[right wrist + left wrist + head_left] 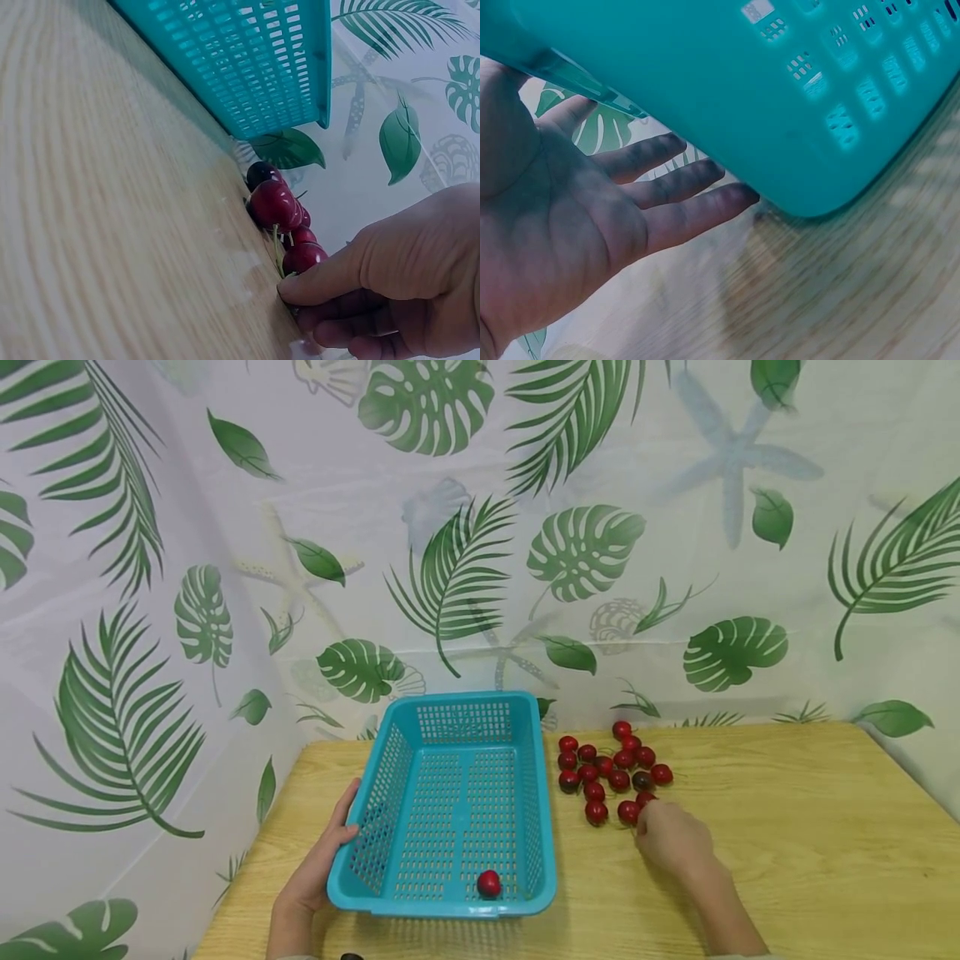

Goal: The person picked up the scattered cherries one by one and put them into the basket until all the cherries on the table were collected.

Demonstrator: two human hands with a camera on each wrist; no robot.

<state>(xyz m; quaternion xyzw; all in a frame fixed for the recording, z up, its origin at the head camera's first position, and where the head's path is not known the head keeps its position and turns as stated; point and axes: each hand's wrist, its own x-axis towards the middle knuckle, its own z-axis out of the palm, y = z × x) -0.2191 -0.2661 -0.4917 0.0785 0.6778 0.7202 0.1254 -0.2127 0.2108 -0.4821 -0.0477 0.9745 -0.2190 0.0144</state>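
Observation:
A turquoise plastic basket (459,911) with slotted walls stands on the table, one red cherry (489,884) lying near its front wall. At its left side my left hand (318,868) holds the rim, thumb over the edge. The other fingers (697,214) stretch out along the outer wall in the left wrist view. A loose group of dark red cherries (618,779) lies to the right of the basket. My right hand (675,839) is at the front of this group, thumb and forefinger pinching a cherry (303,256) at its stem. The fingertips partly hide that contact.
The light wood table (810,852) reaches well to the right of the cherries. Behind it hangs a white cloth (660,560) printed with green leaves and starfish, close to the basket's far end. A small dark object (351,957) shows at the bottom edge.

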